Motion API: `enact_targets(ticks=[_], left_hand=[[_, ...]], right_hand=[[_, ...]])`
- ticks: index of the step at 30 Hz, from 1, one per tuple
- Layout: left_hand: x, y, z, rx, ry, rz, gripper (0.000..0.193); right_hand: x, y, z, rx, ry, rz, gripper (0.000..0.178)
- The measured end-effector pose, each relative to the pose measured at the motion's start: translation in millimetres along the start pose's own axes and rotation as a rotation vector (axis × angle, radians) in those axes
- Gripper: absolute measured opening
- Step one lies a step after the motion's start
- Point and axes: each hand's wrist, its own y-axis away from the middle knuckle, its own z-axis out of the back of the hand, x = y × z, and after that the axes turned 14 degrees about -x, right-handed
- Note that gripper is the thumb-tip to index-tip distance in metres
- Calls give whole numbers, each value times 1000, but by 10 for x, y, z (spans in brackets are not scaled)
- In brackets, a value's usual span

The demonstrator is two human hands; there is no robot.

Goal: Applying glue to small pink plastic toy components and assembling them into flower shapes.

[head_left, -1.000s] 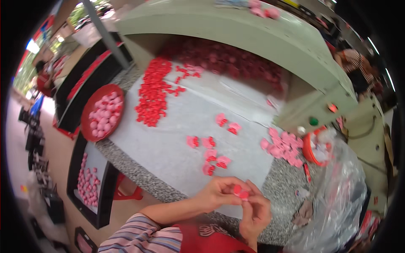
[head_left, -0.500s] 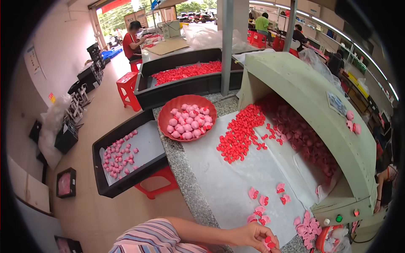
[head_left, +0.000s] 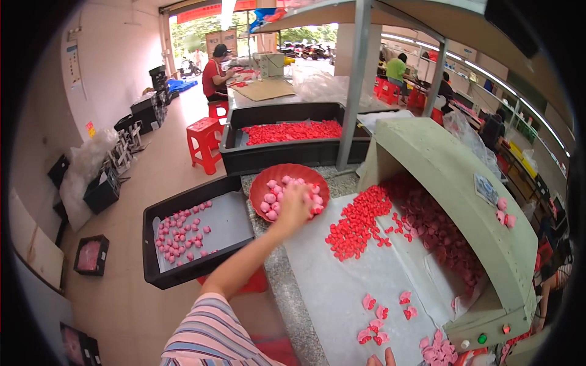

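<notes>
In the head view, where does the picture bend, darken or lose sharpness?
Head view: straight edges curve toward the rim, like the grey post; the corners are black; daylight washes out the far doorway; the left hand over the red bowl looks slightly blurred; the right hand is cut by the lower edge.

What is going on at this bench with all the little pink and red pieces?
A person is reaching their left hand over a red bowl of pink pieces at the bench's far corner. Their right hand barely shows at the lower edge, near a few loose pink pieces. A heap of small red parts spills from a green hood onto the white sheet.
</notes>
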Motion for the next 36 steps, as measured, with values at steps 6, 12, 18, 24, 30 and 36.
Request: enact_targets(ticks=[6,12,18,24,30,36], left_hand=[[128,-524,67,15,-278,-126,35],[-1321,282,-780,674,386,55,30],[-2069,658,-1575,685,131,-95,25],[-2031,592,-2334,792,-239,-263,19],[-2482,1288,-2520,687,96,-234,15],[-2515,1019,-2303,699,81,-175,11]], right_hand=[[-367,-24,-3,-1,-21,393,33],[-311,-77,78,-21,9,467,28],[-719,42,489,-237,96,427,25],[-623,166,651,-295,157,297,20],[-753,136,664,-209,168,171,24],[-544,39,807,-342,218,109,24]])
